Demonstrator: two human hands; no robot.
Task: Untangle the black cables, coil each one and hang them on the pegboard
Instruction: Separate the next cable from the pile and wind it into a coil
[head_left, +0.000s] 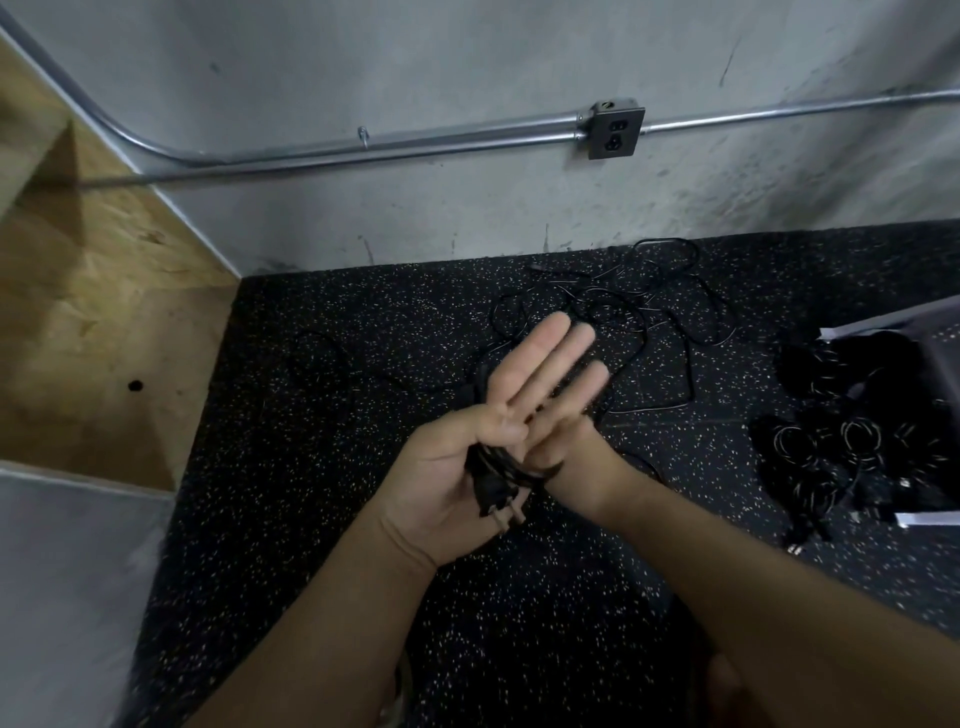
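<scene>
head view: left hand (457, 467) thumb pins the black cable bundle (493, 480) to its palm; right hand (574, 460) blurred behind, grip cannot be told.

right hand (563, 457): fingers hidden behind the left hand (467, 467); its grip cannot be told
cable bundle (493, 467): half covered by the left thumb; loop count unreadable
left fingertips (558, 325): smeared by motion
loose cables (618, 306), far: partly hidden behind those fingers
cable pile (831, 441), right: black on black, strands inseparable
grey panel (930, 353): cut by the right edge
pale blur (722, 680), near edge: unidentifiable
conduit (415, 143): runs off both side edges
</scene>
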